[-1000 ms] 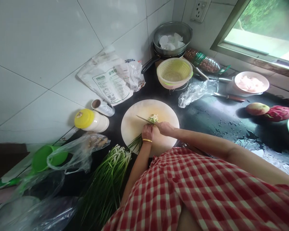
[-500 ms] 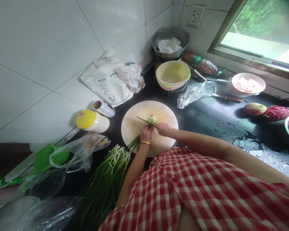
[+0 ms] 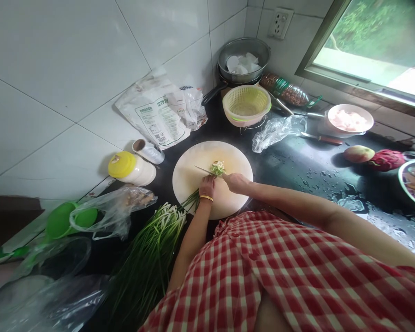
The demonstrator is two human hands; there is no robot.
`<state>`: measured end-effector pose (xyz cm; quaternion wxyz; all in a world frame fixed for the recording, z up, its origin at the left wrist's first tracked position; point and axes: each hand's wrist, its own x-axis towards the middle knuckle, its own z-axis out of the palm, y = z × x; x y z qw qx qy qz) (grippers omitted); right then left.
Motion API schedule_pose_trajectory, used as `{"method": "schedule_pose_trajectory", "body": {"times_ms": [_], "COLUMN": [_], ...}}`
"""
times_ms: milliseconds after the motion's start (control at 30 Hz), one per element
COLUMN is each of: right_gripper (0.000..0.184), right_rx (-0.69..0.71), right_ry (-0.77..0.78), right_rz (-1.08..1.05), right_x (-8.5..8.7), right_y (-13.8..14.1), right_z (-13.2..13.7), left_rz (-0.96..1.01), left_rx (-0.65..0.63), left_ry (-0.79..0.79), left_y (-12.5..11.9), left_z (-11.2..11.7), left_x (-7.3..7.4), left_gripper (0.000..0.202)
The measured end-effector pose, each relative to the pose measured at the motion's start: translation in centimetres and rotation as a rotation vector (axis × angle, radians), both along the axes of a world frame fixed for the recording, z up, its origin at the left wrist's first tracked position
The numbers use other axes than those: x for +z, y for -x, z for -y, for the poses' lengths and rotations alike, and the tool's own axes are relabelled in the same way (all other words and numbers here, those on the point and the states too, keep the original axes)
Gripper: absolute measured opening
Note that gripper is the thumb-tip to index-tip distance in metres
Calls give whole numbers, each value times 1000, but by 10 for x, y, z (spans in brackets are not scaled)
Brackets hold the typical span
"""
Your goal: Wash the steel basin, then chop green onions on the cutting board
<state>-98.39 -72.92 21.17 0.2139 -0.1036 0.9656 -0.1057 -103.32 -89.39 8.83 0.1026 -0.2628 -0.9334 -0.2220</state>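
On the round white cutting board (image 3: 228,203) my right hand (image 3: 238,183) is closed round the handle of a knife (image 3: 204,170), its blade pointing left. Close beside the blade, my left hand (image 3: 206,185) presses down a bunch of green onions (image 3: 191,201), fingers curled over it. The stalks trail off the board toward the lower left. Behind the blade lies a small heap of chopped green onion (image 3: 217,168). More whole green onions (image 3: 159,244), white ends toward the board, lie on the counter left of my left forearm.
To the left stand a yellow-lidded jar (image 3: 131,169), a plastic roll (image 3: 148,151) and a green container (image 3: 69,220). Behind the board are a yellow colander (image 3: 246,103) and a crumpled plastic bag (image 3: 278,131). Another knife (image 3: 328,139) lies near a white bowl (image 3: 349,121) at the right.
The chopped heap looks slightly larger and more spread. Both hands remain at the board with the knife and green onions; the whole view has shifted a little.
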Motion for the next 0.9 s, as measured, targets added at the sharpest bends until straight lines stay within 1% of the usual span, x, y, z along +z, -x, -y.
{"method": "schedule_pose_trajectory", "body": {"times_ms": [100, 200, 267, 433, 500, 700, 900], "right_gripper": [36, 39, 40, 39, 37, 44, 41], "right_rx": [-12, -17, -17, -3, -2, -14, -7], "right_ry": [19, 54, 61, 37, 26, 49, 36], "right_rz": [15, 7, -8, -20, 0, 8, 25], "right_x": [-3, -11, -14, -9, -8, -14, -3], "right_y": [5, 13, 15, 10, 8, 11, 8], "right_z": [9, 17, 18, 8, 9, 17, 8], "left_rz": [-14, -29, -26, -14, -11, -3, 5], "left_rx": [17, 40, 46, 42, 48, 68, 86], "left_ry": [-20, -26, -31, -35, -23, -21, 6], "left_y": [0, 0, 0, 1, 1, -3, -3], "left_z": [0, 1, 1, 0, 0, 1, 1], "left_x": [-3, -5, -6, -3, -2, 1, 1], "left_gripper": [22, 20, 18, 17, 17, 16, 15]}}
